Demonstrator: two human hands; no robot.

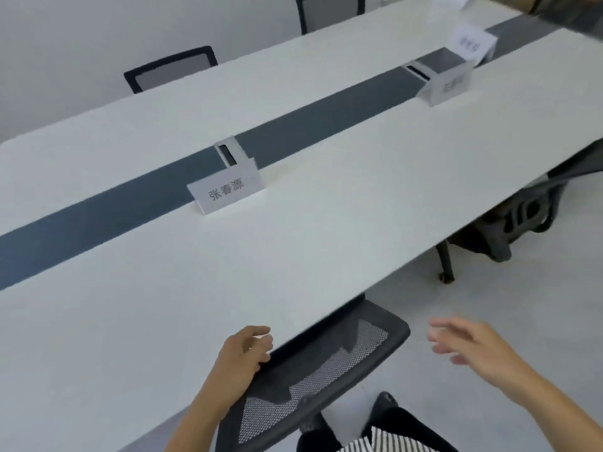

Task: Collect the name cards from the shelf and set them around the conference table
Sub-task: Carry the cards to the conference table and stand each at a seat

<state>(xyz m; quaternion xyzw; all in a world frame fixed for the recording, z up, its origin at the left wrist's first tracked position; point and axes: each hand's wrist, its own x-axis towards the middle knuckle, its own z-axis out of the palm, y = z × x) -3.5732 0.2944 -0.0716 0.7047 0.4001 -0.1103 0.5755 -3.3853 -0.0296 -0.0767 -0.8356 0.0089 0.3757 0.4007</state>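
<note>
White conference tabletop (326, 223) runs long and slantwise through the room, split along its length by a dark grey strip (98, 223). At its near edge the left hand (243, 353) lies with fingers curled against the upper corner of a black mesh chair back (326, 370); whether they actually clasp the rim cannot be told. The right hand (470, 344) hangs in the air over the floor, fingers spread apart and holding nothing, somewhat blurred. Further out, the nearest name card (225, 190) stands on the tabletop just beside the strip, its long axis along the strip and its printed face tilted back toward the near edge. Right behind it a cable box (226, 153) sits sunk in the strip, showing a dark slot whose contents cannot be made out. A second name card (448, 84) stands further along in front of another such box (416, 70), and a third name card (473, 44) beyond that, both facing the same way, their print too blurred to read. Another chair (522, 216) is tucked under the near edge, and two chair backs (173, 68) rise behind the far side.
</note>
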